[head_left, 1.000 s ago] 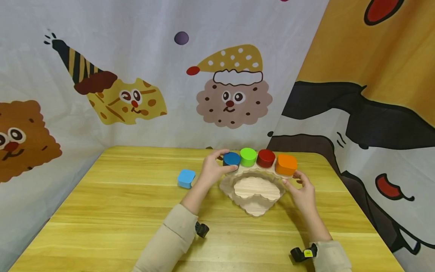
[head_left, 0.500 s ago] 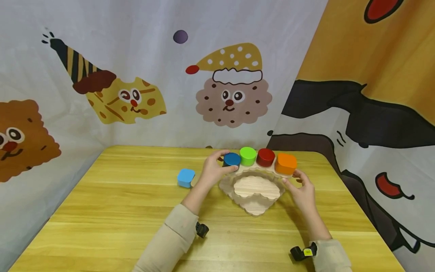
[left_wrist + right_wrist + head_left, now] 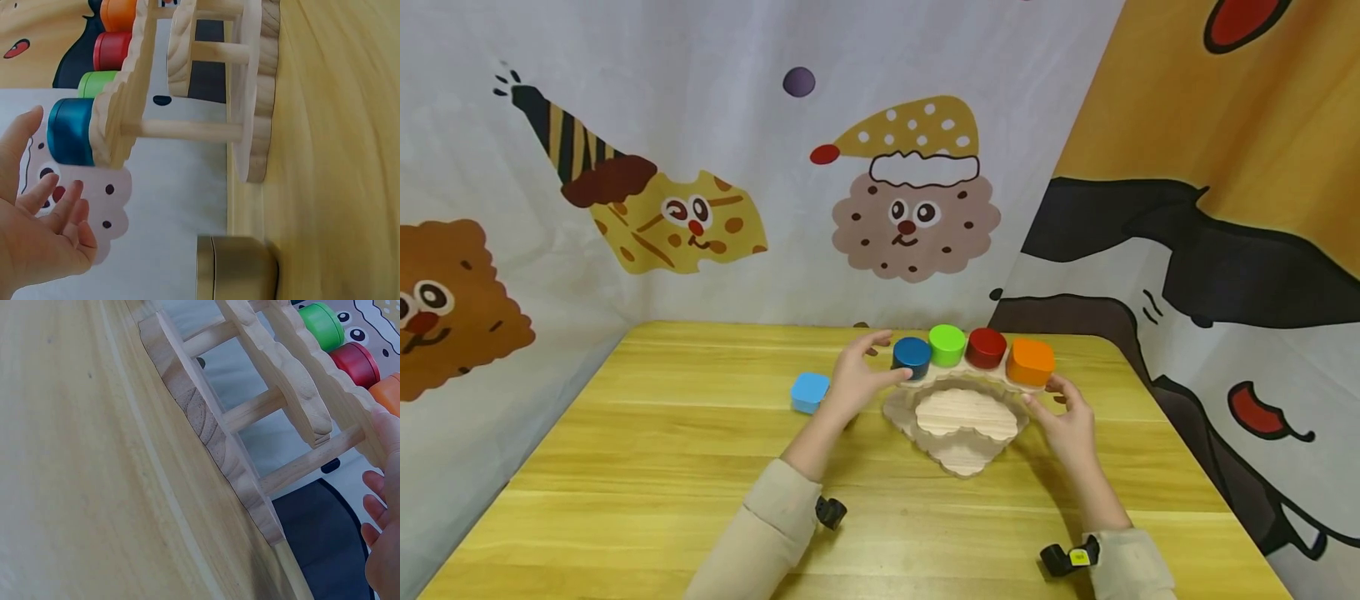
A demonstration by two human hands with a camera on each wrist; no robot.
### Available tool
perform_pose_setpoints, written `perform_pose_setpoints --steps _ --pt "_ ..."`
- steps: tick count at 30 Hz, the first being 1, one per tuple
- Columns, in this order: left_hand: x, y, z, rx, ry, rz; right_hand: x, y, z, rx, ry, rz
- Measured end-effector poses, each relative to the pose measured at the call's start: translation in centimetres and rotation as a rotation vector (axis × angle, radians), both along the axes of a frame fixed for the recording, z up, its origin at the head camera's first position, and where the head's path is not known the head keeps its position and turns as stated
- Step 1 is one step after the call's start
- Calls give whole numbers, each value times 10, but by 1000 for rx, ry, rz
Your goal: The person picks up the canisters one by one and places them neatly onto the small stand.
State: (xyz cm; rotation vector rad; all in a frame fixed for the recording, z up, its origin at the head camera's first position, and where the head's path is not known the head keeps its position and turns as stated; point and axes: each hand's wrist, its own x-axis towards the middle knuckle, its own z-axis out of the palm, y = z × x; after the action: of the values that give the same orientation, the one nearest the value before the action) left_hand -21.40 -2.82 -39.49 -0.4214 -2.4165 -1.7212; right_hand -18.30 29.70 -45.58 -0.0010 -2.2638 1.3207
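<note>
A tiered wooden stand (image 3: 967, 414) with scalloped edges stands on the table. Its top tier carries a row of small lidded tins: a round blue tin (image 3: 912, 357), a green tin (image 3: 947, 345), a red tin (image 3: 987, 348) and a square orange tin (image 3: 1031, 362). Beside the blue tin is my left hand (image 3: 857, 377), its fingers spread loosely; the left wrist view shows a gap between hand and tin. My right hand (image 3: 1069, 421) pinches the right end of the top tier, thumb on the near side. In the right wrist view its other fingers curl below.
A light blue square tin (image 3: 809, 392) sits on the wooden table (image 3: 700, 467), left of the stand and partly behind my left wrist. A patterned curtain (image 3: 715, 108) hangs behind the table's far edge. Dowels (image 3: 187, 129) join the stand's tiers.
My left hand has let go of the blue tin and drawn back slightly to the left. The blue tin stays on the top tier. My right hand holds its place.
</note>
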Motion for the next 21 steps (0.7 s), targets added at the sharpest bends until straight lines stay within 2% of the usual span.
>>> perform_pose_setpoints --steps 7,14,21 --pt "10 -21 -2 10 37 46 0 0 1 -5 5 -1" --pt "18 -46 -6 39 10 93 0 0 1 8 9 -10" --pt "21 -69 -14 76 -12 128 1 -1 2 -2 4 -1"
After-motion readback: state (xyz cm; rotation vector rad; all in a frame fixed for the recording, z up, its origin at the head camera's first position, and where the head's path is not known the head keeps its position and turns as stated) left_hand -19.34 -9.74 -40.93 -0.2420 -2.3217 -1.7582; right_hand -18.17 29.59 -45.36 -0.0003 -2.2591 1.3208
